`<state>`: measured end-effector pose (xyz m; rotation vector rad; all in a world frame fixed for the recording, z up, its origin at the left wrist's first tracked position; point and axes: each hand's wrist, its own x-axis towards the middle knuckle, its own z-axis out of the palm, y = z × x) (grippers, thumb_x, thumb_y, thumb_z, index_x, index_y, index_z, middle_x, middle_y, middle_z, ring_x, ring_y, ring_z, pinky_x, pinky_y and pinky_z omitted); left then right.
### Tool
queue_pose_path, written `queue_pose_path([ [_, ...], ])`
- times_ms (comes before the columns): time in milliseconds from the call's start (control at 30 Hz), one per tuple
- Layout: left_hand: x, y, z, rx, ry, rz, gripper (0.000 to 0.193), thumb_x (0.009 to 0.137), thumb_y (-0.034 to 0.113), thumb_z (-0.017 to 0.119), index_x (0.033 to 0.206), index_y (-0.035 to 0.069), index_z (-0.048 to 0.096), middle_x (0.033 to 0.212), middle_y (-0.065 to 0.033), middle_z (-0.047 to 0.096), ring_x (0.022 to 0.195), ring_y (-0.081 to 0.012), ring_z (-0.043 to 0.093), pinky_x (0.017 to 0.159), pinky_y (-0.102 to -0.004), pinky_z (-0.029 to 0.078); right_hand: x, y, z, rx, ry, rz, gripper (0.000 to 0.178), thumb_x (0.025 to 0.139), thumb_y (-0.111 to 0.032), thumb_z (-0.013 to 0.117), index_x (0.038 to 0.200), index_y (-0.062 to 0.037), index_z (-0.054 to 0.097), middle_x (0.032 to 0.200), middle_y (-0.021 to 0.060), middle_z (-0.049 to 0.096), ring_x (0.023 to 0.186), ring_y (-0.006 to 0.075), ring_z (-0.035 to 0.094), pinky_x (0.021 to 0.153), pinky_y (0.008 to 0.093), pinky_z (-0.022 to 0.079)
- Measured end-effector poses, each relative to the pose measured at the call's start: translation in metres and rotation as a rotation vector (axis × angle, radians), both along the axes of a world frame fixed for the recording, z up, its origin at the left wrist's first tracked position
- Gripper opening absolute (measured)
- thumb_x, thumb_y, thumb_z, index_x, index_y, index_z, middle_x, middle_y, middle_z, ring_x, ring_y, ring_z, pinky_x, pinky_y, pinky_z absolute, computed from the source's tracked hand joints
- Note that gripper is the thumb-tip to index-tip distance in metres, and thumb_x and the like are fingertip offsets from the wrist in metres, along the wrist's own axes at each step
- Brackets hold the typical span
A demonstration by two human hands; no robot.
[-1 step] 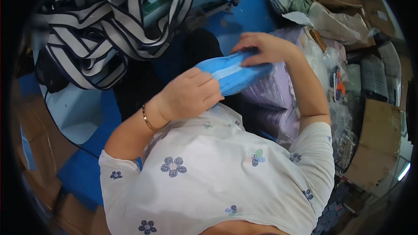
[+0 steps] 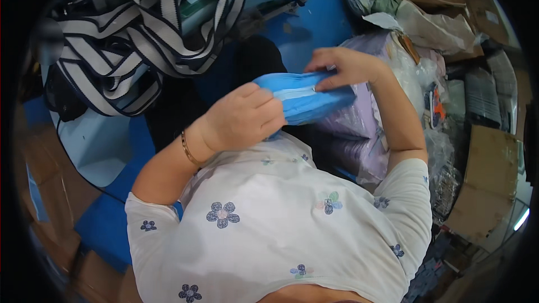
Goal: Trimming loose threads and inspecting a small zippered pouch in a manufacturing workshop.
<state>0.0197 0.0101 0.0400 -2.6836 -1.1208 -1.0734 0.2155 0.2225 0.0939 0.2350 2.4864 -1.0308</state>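
Note:
A blue fabric pouch with a pale zipper strip along it is held over my lap. My left hand is closed round its left end, fingers folded over the cloth. At the right end of the strip, my right hand has thumb and fingers bent in a pinch, the thumb against the strip. A small pale bit, perhaps the zipper pull, shows by the thumb tip. The pouch's right edge is blurred, and its left end is hidden under my left hand.
Striped black-and-white webbing lies heaped on the pale blue machine table at the left. Plastic-wrapped lilac bundles sit to the right of my lap. Beyond them are clear bags and cardboard boxes. More cardboard stands at far left.
The pouch has turned to lie more level and its strip shows more clearly. My right hand has shifted slightly right and down; my left hand keeps its hold almost in place.

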Motion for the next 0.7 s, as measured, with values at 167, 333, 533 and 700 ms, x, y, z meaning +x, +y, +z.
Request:
queue_pose_path([
  [167,-0.011,0.031,-0.009,0.09,-0.036,0.158,0.007,0.077,0.014,0.057,0.083,0.01,0.054,0.086,-0.0049,0.053,0.085,-0.0226,0.052,0.077,-0.0346,0.043,0.054,-0.045,-0.024,-0.356,0.0,-0.44,0.026,0.085,-0.026,0.067,0.097,-0.0043,0.061,0.085,0.0013,0.057,0.079,0.0102,0.051,0.07,0.0254,0.043],
  [333,0.016,0.014,-0.008,-0.693,-0.62,0.405,0.018,0.086,0.016,0.066,0.093,0.004,0.055,0.082,-0.0054,0.056,0.072,-0.0132,0.054,0.063,-0.0254,0.045,0.06,-0.082,-0.047,-0.336,0.34,-0.927,0.022,0.087,-0.024,0.065,0.091,-0.0035,0.057,0.078,0.002,0.054,0.072,0.0086,0.047,0.064,0.0237,0.041],
  [533,0.045,0.028,-0.019,-1.088,-1.243,0.228,0.027,0.09,0.023,0.062,0.106,0.002,0.055,0.091,-0.0042,0.062,0.077,-0.009,0.057,0.068,-0.023,0.049,0.031,-0.109,-0.059,0.288,0.702,-0.742,0.018,0.082,-0.017,0.068,0.087,-0.0037,0.057,0.074,0.0109,0.053,0.064,0.0221,0.053,0.057,0.0309,0.043],
  [700,0.043,0.031,-0.019,-0.648,-0.734,0.368,0.019,0.087,0.016,0.058,0.093,-0.001,0.053,0.084,-0.0176,0.058,0.073,-0.0322,0.058,0.065,-0.0377,0.048,0.016,-0.116,-0.061,0.331,0.696,-0.902,0.02,0.079,-0.017,0.07,0.086,-0.0027,0.057,0.074,0.0116,0.053,0.063,0.0264,0.054,0.055,0.0335,0.043],
])
